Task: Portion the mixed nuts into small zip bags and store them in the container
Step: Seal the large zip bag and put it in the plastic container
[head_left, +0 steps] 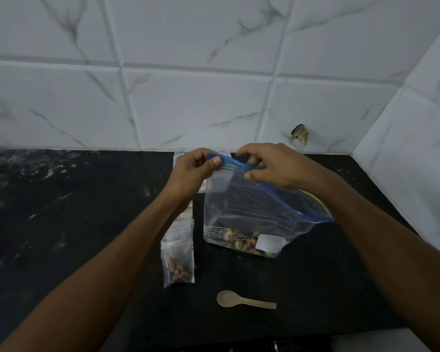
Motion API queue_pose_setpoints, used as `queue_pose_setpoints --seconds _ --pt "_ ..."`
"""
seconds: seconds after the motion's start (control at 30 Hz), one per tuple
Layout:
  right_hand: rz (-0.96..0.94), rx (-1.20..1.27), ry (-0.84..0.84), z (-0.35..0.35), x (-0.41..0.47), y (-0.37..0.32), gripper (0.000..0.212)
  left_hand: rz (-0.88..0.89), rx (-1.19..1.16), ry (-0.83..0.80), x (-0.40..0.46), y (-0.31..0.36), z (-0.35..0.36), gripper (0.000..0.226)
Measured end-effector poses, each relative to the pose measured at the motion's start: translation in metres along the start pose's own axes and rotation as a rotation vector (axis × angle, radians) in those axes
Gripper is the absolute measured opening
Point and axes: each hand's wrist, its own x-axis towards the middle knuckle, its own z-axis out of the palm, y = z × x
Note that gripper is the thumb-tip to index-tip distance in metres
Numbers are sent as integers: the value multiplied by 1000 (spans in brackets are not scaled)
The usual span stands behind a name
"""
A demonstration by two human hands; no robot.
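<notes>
Step in hand, prob: working the zip seal of the big zip bag [252,212] of mixed nuts [241,243], which stands near the worktop's [87,212] back edge, right of centre. Can't tell if it's being opened or shut. Left hand [191,171] pinches the blue zip strip [233,165] at its left end; right hand [272,166] grips the strip just beside it.

Small zip bag [178,260] w/ nuts lies flat just left of the big bag, more small bags under the left forearm. Spoon [244,301] lies toward the front edge, untouched. Container not clearly in view.

Next move likely needs a wide mouth, then the spoon.

Black stone worktop, white marbled wall tiles [188,97], corner at right.
</notes>
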Motion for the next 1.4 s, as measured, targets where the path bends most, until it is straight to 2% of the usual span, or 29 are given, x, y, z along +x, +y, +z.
queue_pose_setpoints --seconds 0.1,0.17,0.27,0.4,0.53,0.6,0.63,0.7,0.77,0.8,0.93,1.0,1.07,1.13,1.3,1.4 --pt "33 77 -161 -12 -32 26 91 28 -23 39 6 -2 1 13" --pt "32 197 -216 -19 -60 45 96 12 -58 76 7 -6 -1 15" --pt "13 256 -166 -19 -92 73 83 -19 -123 124 9 -14 -6 18" --pt "-28 85 -58 -6 -114 95 69 -37 -163 149 15 -19 -9 16" --pt "18 -96 6 8 -109 100 63 -49 -163 152 19 -20 -9 16" --pt "-33 -131 157 13 -100 103 41 -49 -148 154 19 -21 -9 17" --pt "-42 -105 227 12 -97 105 30 -38 -137 157 19 -22 -10 19" --pt "22 12 327 10 -93 111 21 2 -110 154 16 -21 -12 20" --pt "82 179 373 11 -89 116 8 36 -88 135 14 -20 -13 20" --pt "95 268 389 13 -86 117 9 39 -83 125 12 -19 -13 21" --pt "98 582 385 17 -80 113 41 14 -122 94 9 -21 -14 34" --pt "109 599 386 19 -81 114 46 -10 -131 88 7 -21 -14 32" --pt "150 458 426 21 -81 118 31 -43 -125 75 7 -23 -15 20" --pt "173 427 469 23 -81 120 15 -67 -84 43 6 -23 -15 12" --pt "223 433 549 20 -81 123 10 18 51 51 9 -16 -13 17" --pt "247 412 516 21 -79 126 3 20 59 14 9 -15 -12 18"
